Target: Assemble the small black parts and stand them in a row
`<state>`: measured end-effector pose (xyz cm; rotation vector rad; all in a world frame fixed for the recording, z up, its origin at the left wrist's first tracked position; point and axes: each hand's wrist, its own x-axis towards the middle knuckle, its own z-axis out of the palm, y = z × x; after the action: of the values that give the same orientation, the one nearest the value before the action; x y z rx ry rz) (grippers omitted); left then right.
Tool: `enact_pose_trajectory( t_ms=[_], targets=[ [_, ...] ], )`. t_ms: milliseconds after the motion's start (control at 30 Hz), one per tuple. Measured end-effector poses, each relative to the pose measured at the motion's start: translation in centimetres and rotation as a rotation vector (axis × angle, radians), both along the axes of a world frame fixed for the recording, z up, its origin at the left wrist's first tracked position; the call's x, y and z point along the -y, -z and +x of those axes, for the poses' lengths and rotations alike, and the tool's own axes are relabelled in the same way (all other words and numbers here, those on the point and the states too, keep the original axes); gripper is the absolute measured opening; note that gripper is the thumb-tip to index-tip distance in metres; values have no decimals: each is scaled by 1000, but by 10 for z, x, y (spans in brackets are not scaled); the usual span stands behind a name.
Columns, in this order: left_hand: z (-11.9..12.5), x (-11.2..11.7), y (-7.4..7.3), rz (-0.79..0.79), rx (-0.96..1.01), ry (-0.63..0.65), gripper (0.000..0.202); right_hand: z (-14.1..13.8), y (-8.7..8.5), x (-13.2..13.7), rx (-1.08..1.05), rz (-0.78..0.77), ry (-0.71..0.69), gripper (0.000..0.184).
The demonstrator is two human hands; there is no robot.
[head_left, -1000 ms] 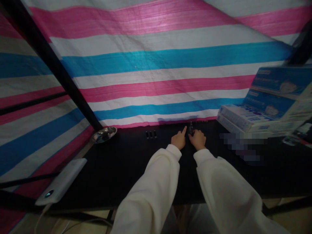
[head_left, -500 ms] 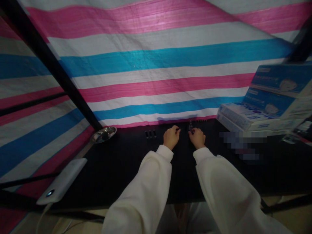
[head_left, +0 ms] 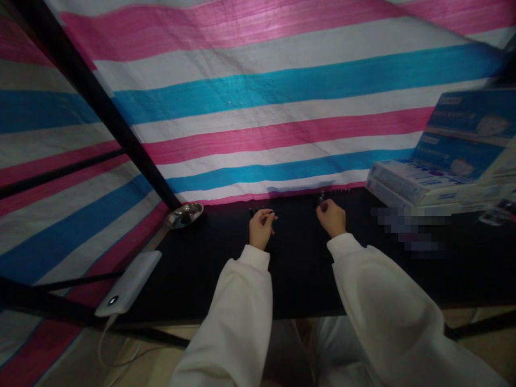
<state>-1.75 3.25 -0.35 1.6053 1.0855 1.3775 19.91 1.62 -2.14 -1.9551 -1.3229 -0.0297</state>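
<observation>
My left hand (head_left: 260, 229) hovers over the black table, its thumb and fingers pinched together; what they hold, if anything, is too small and dim to make out. Just behind it, several small dark cylinders (head_left: 251, 210) show only in part, mostly covered by the hand. My right hand (head_left: 332, 217) is curled closed farther right, fingertips hidden from me. Beside its fingers stands a small clear and grey piece (head_left: 322, 196); whether they touch it I cannot tell. Along the back edge runs a row of tiny shiny pieces (head_left: 342, 191).
A shiny metal bowl (head_left: 184, 215) sits at the back left. Nearer on the left lies a white power bank (head_left: 129, 282) with a cable. Blue and white boxes (head_left: 427, 185) are stacked at the right. A black frame post (head_left: 133, 142) and striped sheeting (head_left: 258, 129) enclose the table.
My left hand has moved left, away from the right hand, and now covers most of the dark cylinders. My right hand stays near the clear piece. The view has shifted slightly.
</observation>
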Motion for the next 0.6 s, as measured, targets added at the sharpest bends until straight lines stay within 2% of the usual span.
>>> enact_pose_trajectory(
  t_ms=[100,167,233,333,600],
  targets=[
    [1,1,-1,-31,53,58,33,-13,-4,6,15,185,-292,23],
    [3,2,-2,-67,81,87,34,-21,-4,8,14,248,-503,24],
    [4,4,-4,-94,100,107,34,-27,-3,9,13,272,-635,24],
    [4,5,-4,-103,109,124,34,-29,-2,9,14,276,-701,24],
    [4,5,-2,-97,96,154,34,-29,0,9,13,281,-741,24]
  ],
)
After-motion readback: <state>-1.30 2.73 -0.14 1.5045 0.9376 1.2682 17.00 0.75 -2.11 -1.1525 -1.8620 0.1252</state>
